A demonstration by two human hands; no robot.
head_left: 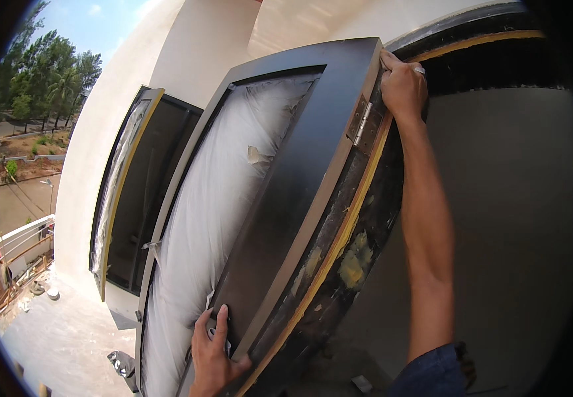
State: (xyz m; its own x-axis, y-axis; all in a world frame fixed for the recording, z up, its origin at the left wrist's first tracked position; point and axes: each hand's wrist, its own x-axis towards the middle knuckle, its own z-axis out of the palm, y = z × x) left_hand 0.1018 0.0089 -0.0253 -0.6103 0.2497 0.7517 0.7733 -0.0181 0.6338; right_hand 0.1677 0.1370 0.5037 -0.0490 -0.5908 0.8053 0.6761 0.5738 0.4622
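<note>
"Where's the panel?"

"Middle of the view, tilted: dark-framed panel, a wrinkled plastic sheet over its inset. Metal hinge on its right edge, high up."

"Right grip?"

"Raised to the panel's top right corner, fingers curled at the edge just above the hinge. Pinching or only resting, cannot tell."

"Left grip?"

"Low and near, on the panel's lower part. Fingers spread, thumb out toward the right edge. Something small and pale by the fingers; too small to name."

"Around it?"

"Right of the panel: dark frame, scuffed, with a yellow strip along it. Left: second window standing out from a pale wall. Far left: trees beyond a railing."
</note>
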